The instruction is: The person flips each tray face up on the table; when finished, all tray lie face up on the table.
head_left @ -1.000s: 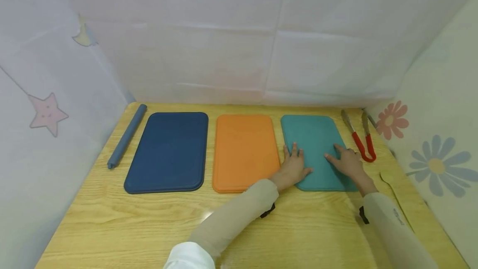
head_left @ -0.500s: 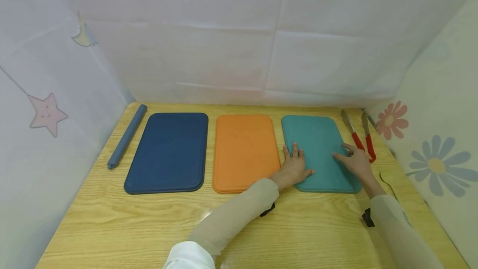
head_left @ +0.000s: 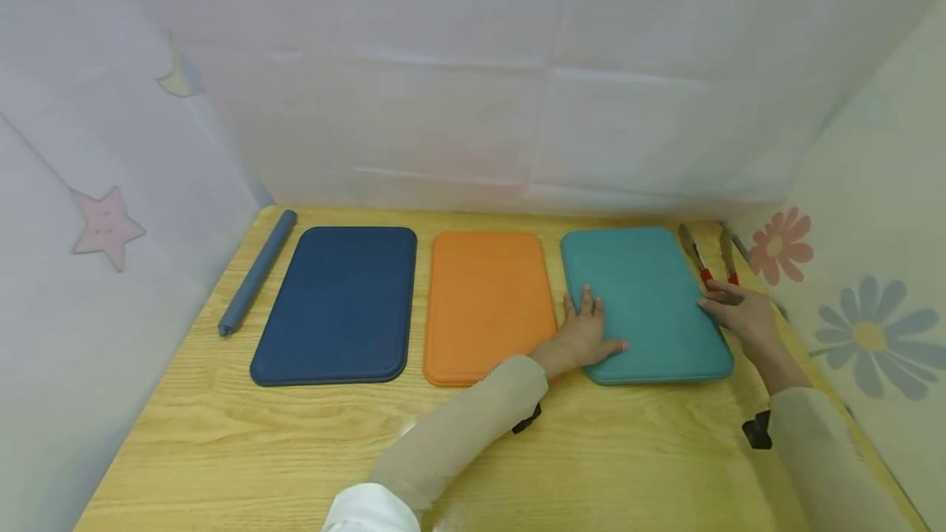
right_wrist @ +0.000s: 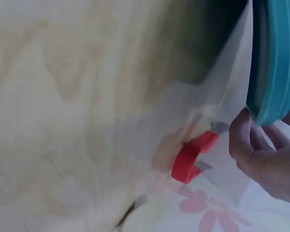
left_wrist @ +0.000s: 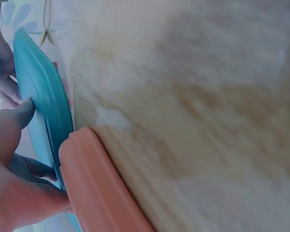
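Note:
A flat teal board [head_left: 643, 302] with rounded corners and a thick ridged rim lies at the right of the row. My left hand [head_left: 580, 339] rests over its left edge, fingers spread and thumb out on the top face. At the opposite edge, my right hand [head_left: 746, 318] pinches the rim; in the right wrist view, that edge stands raised off the table with fingers [right_wrist: 241, 135] at its corner. Just left of the teal board is an orange board [head_left: 488, 302], close beside my left hand. Farther left lies a dark blue board [head_left: 340, 302].
Tongs [head_left: 691, 249] with red handles [right_wrist: 186, 162] lie beyond my right hand, which partly hides them in the head view. A grey-blue roll [head_left: 259, 269] lies along the left table edge. White printed sheets [head_left: 414, 105] hang around the wooden table [head_left: 296, 450].
My right hand has moved right, from the teal board's face to its right edge. That side of the board has come up and shifted slightly right. My left hand has stayed nearly still.

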### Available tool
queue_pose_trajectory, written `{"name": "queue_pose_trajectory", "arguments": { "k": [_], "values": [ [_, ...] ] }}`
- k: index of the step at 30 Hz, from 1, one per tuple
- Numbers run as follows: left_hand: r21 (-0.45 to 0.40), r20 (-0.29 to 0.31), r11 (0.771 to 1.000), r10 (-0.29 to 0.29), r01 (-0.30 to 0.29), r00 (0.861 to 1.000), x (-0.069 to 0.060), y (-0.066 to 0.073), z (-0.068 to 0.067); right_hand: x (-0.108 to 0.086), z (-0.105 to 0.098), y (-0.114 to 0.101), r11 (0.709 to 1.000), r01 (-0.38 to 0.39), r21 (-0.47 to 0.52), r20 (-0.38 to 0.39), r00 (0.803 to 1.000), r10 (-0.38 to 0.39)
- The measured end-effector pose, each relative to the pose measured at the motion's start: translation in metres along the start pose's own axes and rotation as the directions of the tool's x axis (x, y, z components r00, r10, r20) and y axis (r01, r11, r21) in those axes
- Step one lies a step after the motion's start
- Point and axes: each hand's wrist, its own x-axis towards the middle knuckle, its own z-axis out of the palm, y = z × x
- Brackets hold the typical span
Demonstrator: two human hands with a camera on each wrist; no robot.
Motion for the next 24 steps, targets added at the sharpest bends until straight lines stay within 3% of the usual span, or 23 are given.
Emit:
{"name": "queue_pose_trajectory", "arguments": {
  "k": [2, 6, 11, 19, 24],
  "values": [
    [-0.034, 0.014, 0.999, -0.002, 0.002, 1.000, -0.001, 0.000, 0.000, 0.000, -0.005, 0.000, 1.000, -0.031, 0.003, 0.018, 0.999, 0.031],
    [-0.077, 0.032, 0.997, 0.006, -0.003, 0.999, -0.004, 0.000, 0.000, 0.001, -0.014, -0.001, 0.993, -0.061, -0.101, 0.049, 0.997, 0.066],
    [-0.158, 0.054, 0.987, 0.004, 0.004, 0.999, -0.008, -0.003, -0.005, 0.003, -0.018, -0.008, 0.990, -0.024, -0.141, 0.074, 0.997, 0.035],
    [-0.290, 0.013, 0.956, -0.040, 0.042, 0.999, -0.021, -0.001, -0.007, 0.004, -0.024, -0.028, 0.990, -0.020, -0.141, 0.109, 0.993, 0.035],
    [-0.208, 0.026, 0.978, 0.007, -0.002, 1.000, -0.031, 0.003, -0.004, 0.002, -0.029, -0.036, 0.990, -0.025, -0.140, 0.128, 0.991, 0.043]
  ]
}}
